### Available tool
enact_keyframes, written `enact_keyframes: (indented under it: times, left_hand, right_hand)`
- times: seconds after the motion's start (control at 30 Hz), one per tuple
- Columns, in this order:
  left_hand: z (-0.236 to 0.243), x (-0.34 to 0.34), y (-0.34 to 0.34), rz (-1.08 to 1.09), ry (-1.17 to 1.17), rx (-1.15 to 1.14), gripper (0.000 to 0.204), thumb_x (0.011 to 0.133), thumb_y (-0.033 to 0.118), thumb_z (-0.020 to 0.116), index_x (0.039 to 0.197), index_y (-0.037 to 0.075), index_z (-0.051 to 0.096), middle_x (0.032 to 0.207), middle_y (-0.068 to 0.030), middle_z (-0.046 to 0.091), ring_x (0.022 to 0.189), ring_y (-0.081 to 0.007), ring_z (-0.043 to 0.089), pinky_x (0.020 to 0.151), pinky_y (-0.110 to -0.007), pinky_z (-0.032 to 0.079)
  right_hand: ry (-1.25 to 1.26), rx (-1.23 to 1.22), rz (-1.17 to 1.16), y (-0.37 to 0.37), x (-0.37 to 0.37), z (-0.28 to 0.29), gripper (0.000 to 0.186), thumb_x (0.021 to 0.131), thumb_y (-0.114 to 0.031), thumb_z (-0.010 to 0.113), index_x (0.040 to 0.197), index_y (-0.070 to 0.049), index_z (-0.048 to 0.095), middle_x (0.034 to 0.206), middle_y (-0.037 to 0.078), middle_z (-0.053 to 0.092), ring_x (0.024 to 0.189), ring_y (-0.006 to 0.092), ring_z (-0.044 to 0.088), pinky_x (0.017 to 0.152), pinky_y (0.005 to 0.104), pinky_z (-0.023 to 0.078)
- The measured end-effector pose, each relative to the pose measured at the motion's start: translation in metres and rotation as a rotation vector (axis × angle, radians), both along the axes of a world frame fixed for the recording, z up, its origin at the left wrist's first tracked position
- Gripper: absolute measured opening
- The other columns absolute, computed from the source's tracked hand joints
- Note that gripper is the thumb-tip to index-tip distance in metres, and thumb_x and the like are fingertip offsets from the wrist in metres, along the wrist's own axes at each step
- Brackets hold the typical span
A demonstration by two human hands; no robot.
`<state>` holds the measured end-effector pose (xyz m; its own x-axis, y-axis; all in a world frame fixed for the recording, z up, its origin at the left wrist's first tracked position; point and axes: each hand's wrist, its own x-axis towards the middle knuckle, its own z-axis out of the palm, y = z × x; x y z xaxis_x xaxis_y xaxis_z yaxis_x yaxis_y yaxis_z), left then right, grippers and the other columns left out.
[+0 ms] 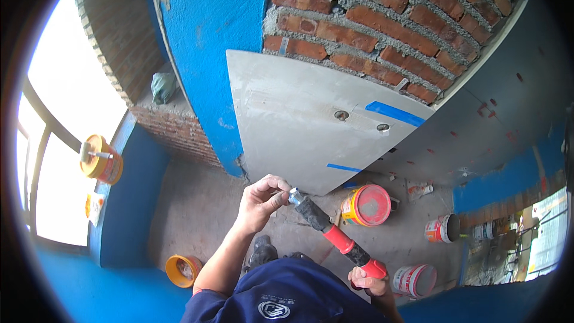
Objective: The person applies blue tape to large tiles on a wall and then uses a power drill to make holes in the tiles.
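Note:
My right hand (pixel 372 282), at the lower right, is wrapped round the red end of a long, tube-shaped red and black fastening tool (pixel 339 239). The tool slants up and to the left, ending in a bright metal tip (pixel 295 196). At that tip, the thumb and fingers of my left hand (pixel 263 200) are pinched together; what they hold, if anything, is too small to make out. Beyond the tool stands a grey-white panel (pixel 293 113) against a brick wall (pixel 382 18), with two round metal fixings and blue tape strips on its face.
A yellow bucket with a red lid (pixel 372 205) stands near the panel's foot. More buckets stand at the right (pixel 442 228), lower right (pixel 415 280) and lower left (pixel 183 270). Another yellow bucket (pixel 101 158) is on the window ledge. A dark grey panelled wall (pixel 478 107) runs along the right.

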<state>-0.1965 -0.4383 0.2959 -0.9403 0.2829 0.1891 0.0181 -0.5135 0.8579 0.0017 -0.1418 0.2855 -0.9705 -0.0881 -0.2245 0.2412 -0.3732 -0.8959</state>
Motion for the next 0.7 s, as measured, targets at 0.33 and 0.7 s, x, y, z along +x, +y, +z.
enact_keyframes:
  times: [0.33,0.7]
  left_hand:
    - [0.033,-0.04,-0.033,0.123,0.357,-0.434,0.025,0.079,-0.013,0.062,0.095,0.004,0.07,0.092,-0.0059,0.06,0.085,-0.0173,0.06,0.074,-0.029,0.049]
    - [0.06,-0.088,-0.052,-0.027,1.053,-0.806,0.043,0.054,-0.016,0.058,0.092,0.002,0.07,0.089,-0.0097,0.06,0.085,-0.0286,0.06,0.073,-0.036,0.051]
  right_hand:
    - [0.031,-0.082,-0.119,-0.052,-0.012,0.0,0.017,0.065,-0.001,0.065,0.069,-0.004,0.05,0.063,0.007,0.052,0.056,0.0204,0.052,0.063,0.0374,0.045]
    - [-0.112,-0.365,-0.063,-0.086,-0.008,0.002,0.02,0.065,-0.007,0.062,0.07,-0.009,0.043,0.062,0.003,0.044,0.056,0.0175,0.043,0.062,0.0322,0.038]
